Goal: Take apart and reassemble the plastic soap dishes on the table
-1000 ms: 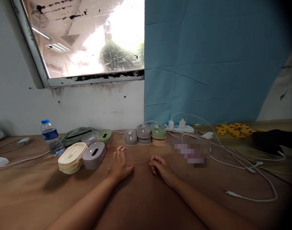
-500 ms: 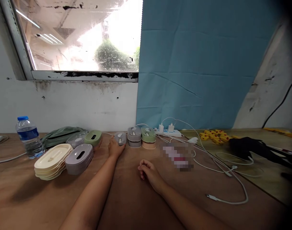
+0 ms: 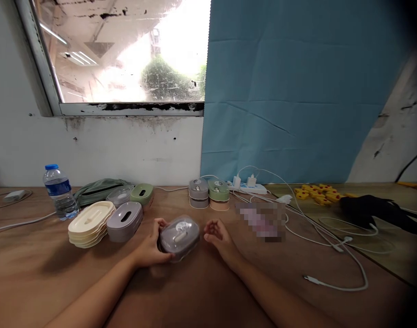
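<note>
A grey oval lidded box (image 3: 180, 237), with a clear cover and a round white label on top, is tilted over the table in front of me. My left hand (image 3: 156, 248) grips it by its left side, thumb along the near edge. To the right of the box, a short gap away, my right hand (image 3: 222, 239) has curled, parted fingers and holds nothing. Beyond them a grey box stack (image 3: 198, 193) and a green-topped box stack (image 3: 218, 195) stand side by side.
At left are cream lids (image 3: 92, 218) in a stack, mauve slotted lids (image 3: 125, 222), a green slotted lid (image 3: 141, 195), a clear cover (image 3: 120, 195), a green pouch (image 3: 98, 191) and a water bottle (image 3: 60, 193). White cables (image 3: 331, 288), a power strip (image 3: 252, 187) and yellow pieces (image 3: 317, 193) lie right.
My left hand has brought the grey box from beside the two stacks toward me. My right hand's fingers have opened near it. The view has shifted slightly left.
</note>
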Motion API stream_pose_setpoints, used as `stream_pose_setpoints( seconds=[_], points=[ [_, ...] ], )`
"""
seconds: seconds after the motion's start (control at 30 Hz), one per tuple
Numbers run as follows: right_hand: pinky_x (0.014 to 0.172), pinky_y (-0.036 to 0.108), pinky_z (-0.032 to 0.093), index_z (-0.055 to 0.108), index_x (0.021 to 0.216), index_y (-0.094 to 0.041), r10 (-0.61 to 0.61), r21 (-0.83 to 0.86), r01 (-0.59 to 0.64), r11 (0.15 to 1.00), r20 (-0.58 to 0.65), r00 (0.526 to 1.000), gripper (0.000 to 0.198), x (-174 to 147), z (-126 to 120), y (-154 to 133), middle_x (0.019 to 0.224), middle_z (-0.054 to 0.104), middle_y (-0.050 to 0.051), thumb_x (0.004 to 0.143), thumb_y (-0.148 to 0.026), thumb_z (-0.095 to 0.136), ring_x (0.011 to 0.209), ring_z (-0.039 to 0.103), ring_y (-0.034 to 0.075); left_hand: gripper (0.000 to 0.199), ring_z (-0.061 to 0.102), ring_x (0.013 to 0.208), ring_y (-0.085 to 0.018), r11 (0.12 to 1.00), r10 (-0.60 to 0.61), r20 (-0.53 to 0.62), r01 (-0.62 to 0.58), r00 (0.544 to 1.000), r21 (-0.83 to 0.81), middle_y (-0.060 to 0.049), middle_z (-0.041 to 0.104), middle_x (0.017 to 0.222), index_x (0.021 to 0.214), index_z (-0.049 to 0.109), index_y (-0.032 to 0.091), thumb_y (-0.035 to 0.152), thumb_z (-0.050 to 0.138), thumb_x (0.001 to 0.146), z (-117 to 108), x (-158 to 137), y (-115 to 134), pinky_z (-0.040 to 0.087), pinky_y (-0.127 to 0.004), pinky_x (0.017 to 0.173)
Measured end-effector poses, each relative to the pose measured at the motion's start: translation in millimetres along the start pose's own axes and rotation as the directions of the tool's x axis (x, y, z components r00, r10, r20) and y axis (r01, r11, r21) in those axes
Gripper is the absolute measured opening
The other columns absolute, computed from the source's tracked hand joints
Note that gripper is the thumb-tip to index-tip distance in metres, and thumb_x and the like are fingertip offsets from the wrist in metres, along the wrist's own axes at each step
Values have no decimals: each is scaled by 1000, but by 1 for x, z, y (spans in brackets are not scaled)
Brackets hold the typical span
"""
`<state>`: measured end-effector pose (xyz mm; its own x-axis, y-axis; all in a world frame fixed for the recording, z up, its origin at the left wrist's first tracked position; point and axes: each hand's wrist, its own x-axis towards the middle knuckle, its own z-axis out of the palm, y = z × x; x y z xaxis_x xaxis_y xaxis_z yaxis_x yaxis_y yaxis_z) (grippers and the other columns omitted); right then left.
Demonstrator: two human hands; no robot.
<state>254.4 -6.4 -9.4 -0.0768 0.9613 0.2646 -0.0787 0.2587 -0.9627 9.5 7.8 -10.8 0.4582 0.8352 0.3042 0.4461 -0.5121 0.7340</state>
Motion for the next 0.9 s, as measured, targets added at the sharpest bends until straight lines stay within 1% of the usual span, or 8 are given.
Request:
stream_pose_setpoints(
  seconds=[0.1, 0.2, 0.27, 0.4, 0.57, 0.7, 0.8, 0.9],
  points=[
    [88, 34, 37, 44, 110, -24, -191, -139, 212, 967, 149, 970, 56, -5, -4, -2, 114, 50, 6, 60, -29, 69, 105, 46, 22, 77, 43, 107, -21, 987, 117, 186, -94, 976, -131, -8, 43, 112, 114, 20, 22, 30, 68, 55, -8, -12, 4, 33, -34, 93],
    [99, 38, 28, 37, 124, -24, -171, -231, 273, 934, 381, 909, 76, -10, -4, -9, 130, 39, 9, 58, -34, 73, 119, 37, 26, 78, 42, 109, -22, 982, 149, 243, -114, 958, -150, -8, 44, 114, 117, 20, 22, 32, 67, 56, -9, -13, 6, 31, -35, 95],
    [100, 39, 28, 41, 122, -23, -136, -299, 300, 906, 466, 874, 77, -13, -2, -14, 132, 37, 9, 54, -36, 75, 120, 36, 27, 79, 41, 111, -23, 987, 130, 254, -99, 959, -130, -8, 44, 116, 119, 21, 22, 34, 67, 56, -8, -11, 6, 30, -36, 96],
    [99, 40, 29, 52, 111, -23, -114, -385, 307, 870, 449, 886, 66, -13, 1, -17, 129, 40, 9, 52, -37, 77, 119, 37, 29, 75, 40, 112, -24, 973, 157, 243, -109, 957, -203, -10, 42, 119, 118, 25, 20, 38, 68, 59, -7, -9, 8, 30, -38, 96],
    [97, 39, 33, 48, 110, -22, -91, -157, 163, 974, 388, 917, 66, -9, 0, -4, 127, 44, 11, 54, -40, 76, 116, 42, 27, 66, 40, 115, -25, 916, 225, 188, -142, 956, -374, -13, 39, 123, 118, 27, 20, 46, 61, 68, -4, -7, 15, 33, -39, 96],
    [96, 40, 33, 44, 108, -25, -75, -7, 79, 997, 247, 966, 61, -6, 2, -2, 119, 50, 10, 58, -43, 73, 114, 45, 25, 47, 29, 123, -27, 973, 229, -48, -231, 972, -29, -11, 25, 134, 115, 43, 22, 43, 55, 75, -4, -7, 23, 27, -42, 101],
    [94, 41, 35, 46, 102, -25, -15, 30, 11, 1000, 154, 988, 57, -5, 4, -8, 116, 53, 10, 57, -49, 71, 110, 48, 25, 32, 41, 113, -22, 921, 312, -144, -261, 939, 290, -9, 41, 123, 110, 51, 25, 35, 48, 81, -3, -7, 25, 32, -40, 98],
    [94, 41, 36, 48, 99, -24, 43, 46, -49, 998, 123, 991, 56, -4, 5, -12, 114, 56, 10, 57, -52, 70, 107, 51, 26, 28, 49, 101, -19, 871, 367, -154, -281, 917, 403, -8, 52, 105, 110, 53, 24, 29, 42, 85, 2, -5, 24, 40, -34, 91]
  ],
)
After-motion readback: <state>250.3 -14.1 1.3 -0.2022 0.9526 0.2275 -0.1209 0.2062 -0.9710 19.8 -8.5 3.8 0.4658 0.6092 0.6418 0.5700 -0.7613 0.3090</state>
